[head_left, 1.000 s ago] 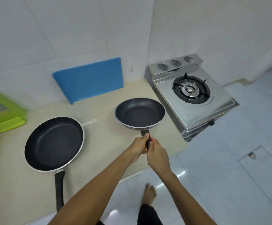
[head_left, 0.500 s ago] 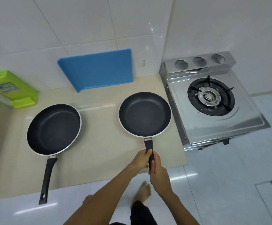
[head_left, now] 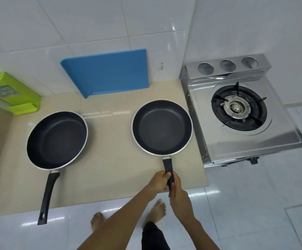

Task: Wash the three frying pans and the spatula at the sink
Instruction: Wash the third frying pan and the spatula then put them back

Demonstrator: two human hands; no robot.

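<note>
A round black non-stick frying pan with a pale rim [head_left: 162,128] is seen at the right end of the beige table [head_left: 114,159], just beside a stainless-steel single-burner gas stove [head_left: 245,141]. Its black handle [head_left: 167,165] is pointed toward the person and is gripped by both hands. The left hand [head_left: 158,182] is curled round it from the left. The right hand [head_left: 179,195] is wrapped round it from the right, slightly nearer the end, and the two hands are touching. Whether this pan rests on the table or is held just above it cannot be told.

A second black frying pan [head_left: 56,139] is laid flat on the table, well apart to the left, with its long handle [head_left: 47,195] overhanging the front edge. A blue rectangular cutting board [head_left: 108,73] is leaned against the white tiled wall [head_left: 92,24] behind the pans. A lime-green plastic container [head_left: 11,91] is stood at the far left. Below the table edge, bare feet [head_left: 157,210] are seen on the glossy pale floor [head_left: 254,204].
</note>
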